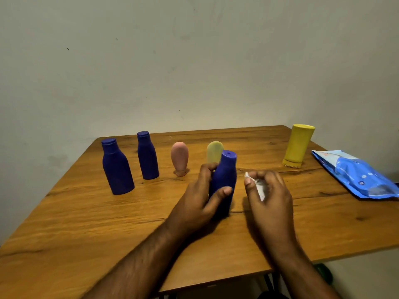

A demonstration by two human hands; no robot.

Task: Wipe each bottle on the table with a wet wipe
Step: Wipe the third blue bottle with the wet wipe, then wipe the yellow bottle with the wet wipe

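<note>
A: Starting at the left of the frame?

B: Two dark blue bottles, upright and a little apart: the larger blue bottle point(117, 168) nearer, the smaller blue bottle point(147, 156) just right of it and further back. Next, toward centre, a pink bottle point(179, 157) standing on its cap. All on a wooden surface point(86, 212).

A: And at centre?

B: Left hand point(199, 203) wrapped around a third blue bottle point(224, 180), thumb across its front, fingers behind. Hard to tell whether raised or resting on its base. Directly behind, partly hidden, a pale yellow bottle point(214, 152).

A: Right of that?

B: Right hand point(269, 197) just beside the held bottle, fingers curled around a bunched white wet wipe point(258, 186), not touching the bottle. Further right and back, a tall yellow bottle point(298, 145) standing cap-down. At the right edge, a blue wipes pack point(354, 174) lying flat.

A: Progress?

B: Impossible to judge which bottles are already clean; no visible marks either way. Likely in the middle of one bottle's turn, with six bottles in all to cover.
</note>
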